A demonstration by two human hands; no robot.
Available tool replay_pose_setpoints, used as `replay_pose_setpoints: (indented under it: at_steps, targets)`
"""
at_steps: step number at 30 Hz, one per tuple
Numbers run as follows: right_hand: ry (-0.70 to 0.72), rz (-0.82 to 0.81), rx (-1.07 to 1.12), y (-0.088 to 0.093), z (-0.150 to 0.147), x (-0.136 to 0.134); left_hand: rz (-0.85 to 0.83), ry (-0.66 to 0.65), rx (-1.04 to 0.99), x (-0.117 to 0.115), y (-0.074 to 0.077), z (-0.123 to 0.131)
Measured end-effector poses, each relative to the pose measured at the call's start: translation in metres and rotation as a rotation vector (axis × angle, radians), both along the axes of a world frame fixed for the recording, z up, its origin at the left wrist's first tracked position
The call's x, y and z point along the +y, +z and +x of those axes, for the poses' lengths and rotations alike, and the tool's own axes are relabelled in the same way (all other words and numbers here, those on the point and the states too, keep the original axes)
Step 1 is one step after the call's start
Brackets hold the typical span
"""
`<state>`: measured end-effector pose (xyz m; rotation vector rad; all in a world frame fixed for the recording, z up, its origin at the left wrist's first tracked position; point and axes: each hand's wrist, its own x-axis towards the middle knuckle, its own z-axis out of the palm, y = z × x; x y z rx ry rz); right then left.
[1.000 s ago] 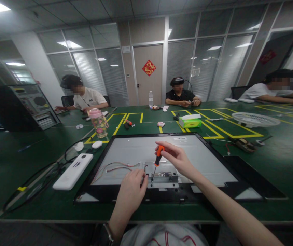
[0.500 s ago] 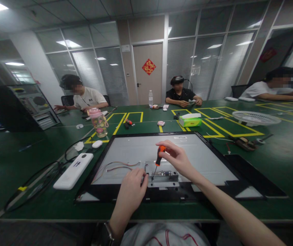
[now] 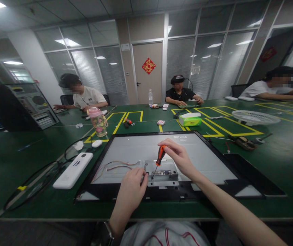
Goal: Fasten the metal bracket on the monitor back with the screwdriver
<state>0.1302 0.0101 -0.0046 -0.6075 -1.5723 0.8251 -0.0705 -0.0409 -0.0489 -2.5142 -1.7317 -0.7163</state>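
A screwdriver (image 3: pixel 160 155) with an orange and black handle stands tilted in my right hand (image 3: pixel 177 155), its handle top pinched by the fingers. Its tip meets the lower left part of a metal bracket (image 3: pixel 162 166) that carries a strip of connectors. My left hand (image 3: pixel 132 184) lies at the bracket's left edge, thumb and fingers bent around that corner; the fingertips are partly hidden. Under both hands is a flat display panel (image 3: pixel 126 145) with a grey back and black frame. Thin wires (image 3: pixel 118 163) lie on the panel left of the bracket.
Left of the panel are a white power bank (image 3: pixel 73 171), black cables (image 3: pixel 31 177) and a pink-lidded bottle (image 3: pixel 98 122). A tissue pack (image 3: pixel 190 119) and a white fan grille (image 3: pixel 255 117) sit beyond it. A dark flat panel (image 3: pixel 254 174) lies right. Several people sit around.
The screwdriver handle has turned and leans slightly more to the right, with my right hand shifted a little along. My left hand stays put. The person opposite has lowered the item they held.
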Motion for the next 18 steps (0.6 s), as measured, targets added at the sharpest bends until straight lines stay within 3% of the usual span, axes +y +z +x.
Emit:
replay_pose_setpoints:
  at_steps: [5,11,18]
  targets:
    - [0.232,-0.185,0.112,-0.0046,-0.0029,-0.0002,-0.002,-0.005,0.016,-0.001,-0.0011,-0.0008]
    - [0.154,-0.199,0.145,-0.0064,-0.0026,0.0018,-0.006,0.001,0.005,-0.0006,-0.0001,-0.0002]
    - [0.212,-0.204,0.097,-0.0072,-0.0026,0.0008,-0.004,-0.008,-0.01,-0.0002,-0.0001,0.0006]
